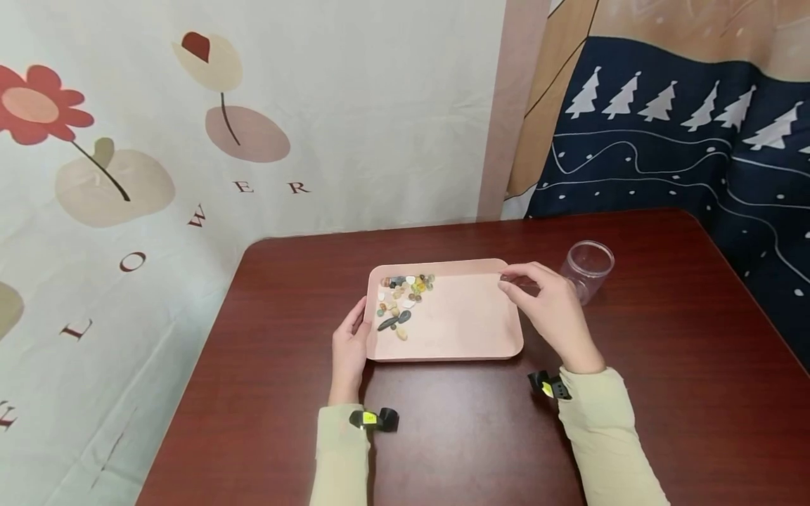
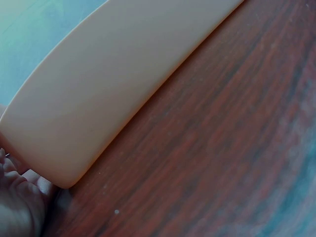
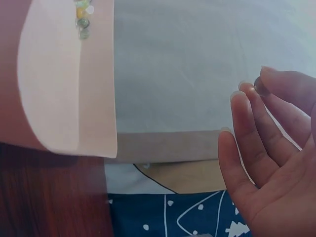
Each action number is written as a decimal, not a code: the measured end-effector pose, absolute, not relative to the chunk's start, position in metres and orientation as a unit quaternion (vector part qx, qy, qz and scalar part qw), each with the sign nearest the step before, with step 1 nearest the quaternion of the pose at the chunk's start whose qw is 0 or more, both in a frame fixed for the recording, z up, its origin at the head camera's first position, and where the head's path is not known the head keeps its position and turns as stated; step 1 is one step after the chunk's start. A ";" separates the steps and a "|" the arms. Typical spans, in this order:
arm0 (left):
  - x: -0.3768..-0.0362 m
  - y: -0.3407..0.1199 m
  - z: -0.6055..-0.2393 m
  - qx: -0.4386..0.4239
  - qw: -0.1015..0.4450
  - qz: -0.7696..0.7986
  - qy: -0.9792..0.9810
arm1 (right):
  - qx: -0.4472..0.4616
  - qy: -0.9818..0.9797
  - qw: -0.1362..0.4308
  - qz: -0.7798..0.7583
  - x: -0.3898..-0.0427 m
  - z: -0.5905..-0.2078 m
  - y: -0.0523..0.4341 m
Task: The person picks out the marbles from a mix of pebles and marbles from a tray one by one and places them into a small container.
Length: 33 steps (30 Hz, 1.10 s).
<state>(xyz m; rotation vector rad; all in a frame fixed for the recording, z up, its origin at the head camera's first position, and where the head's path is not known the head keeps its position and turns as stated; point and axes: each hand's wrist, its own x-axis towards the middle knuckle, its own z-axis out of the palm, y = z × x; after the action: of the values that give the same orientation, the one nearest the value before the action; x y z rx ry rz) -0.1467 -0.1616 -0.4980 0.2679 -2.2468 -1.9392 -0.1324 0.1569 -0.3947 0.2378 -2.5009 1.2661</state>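
Note:
A pink rectangular tray (image 1: 468, 316) lies on the table with small stones and glass beads (image 1: 405, 288) gathered in its left part. At its left end my left hand (image 1: 349, 348) grips the edge, thumb at the rim; the left wrist view shows curled fingers against the tray's outer corner (image 2: 64, 168). My right hand (image 1: 553, 309) is raised over the tray's right end. Between thumb and index finger it pinches a small dark round bead (image 3: 261, 86), and the other fingers are spread apart. Partly behind this hand stands a clear cup (image 1: 591, 263).
The dark red wooden table (image 1: 266, 393) reaches back to a pale flower-print cloth (image 1: 380, 126). At the right hangs a navy cloth with white trees (image 1: 671, 147). Dark wrist cameras sit on both cuffs.

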 end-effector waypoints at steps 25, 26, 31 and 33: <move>-0.145 -0.162 -0.498 0.093 0.073 -0.657 -0.745 | -0.030 -0.849 0.231 0.475 -0.132 -0.392 0.189; -0.145 -0.162 -0.497 0.094 0.073 -0.656 -0.745 | -0.035 -0.845 0.234 0.479 -0.132 -0.391 0.190; -0.146 -0.161 -0.497 0.095 0.075 -0.653 -0.747 | -0.059 -0.837 0.255 0.481 -0.132 -0.392 0.198; -0.146 -0.161 -0.497 0.095 0.075 -0.653 -0.747 | -0.062 -0.837 0.263 0.477 -0.133 -0.392 0.201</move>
<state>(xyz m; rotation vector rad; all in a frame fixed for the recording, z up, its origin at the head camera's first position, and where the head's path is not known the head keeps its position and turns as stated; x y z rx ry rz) -0.1465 -0.1614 -0.4969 0.2850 -2.2418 -1.9591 -0.1327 0.2010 -0.3920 -0.1685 -2.2630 1.2893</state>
